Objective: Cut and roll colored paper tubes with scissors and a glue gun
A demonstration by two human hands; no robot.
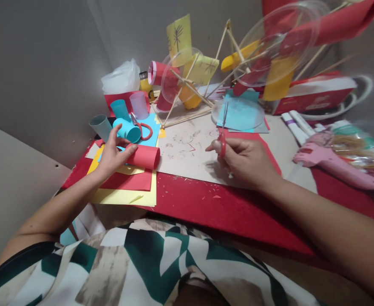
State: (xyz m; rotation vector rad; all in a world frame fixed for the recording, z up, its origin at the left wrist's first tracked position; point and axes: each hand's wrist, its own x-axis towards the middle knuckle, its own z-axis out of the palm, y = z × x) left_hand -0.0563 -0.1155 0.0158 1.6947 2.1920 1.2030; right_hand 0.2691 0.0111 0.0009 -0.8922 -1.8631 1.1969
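My left hand (pixel 110 154) is open, its thumb lying on the near end of a red paper tube (pixel 146 157) and its fingers spread beside a blue paper tube (pixel 132 132). Its lower fingers are partly hidden. In my right hand (pixel 242 159) is a small pair of scissors (pixel 222 142) with red handles, the blades pointing away from me. A second pair of scissors (pixel 146 131), orange-handled, lies against the blue tube. Under the red tube are stacked red and yellow paper sheets (pixel 123 197).
Stick frames with clear plastic discs (pixel 174 78) and paper flags stand at the back. A round lid (pixel 238 114) rests on blue paper. On the right are a pink glue gun (pixel 336 163) and a bag of rubber bands (pixel 359 146). Several upright tubes (pixel 120 109) stand left.
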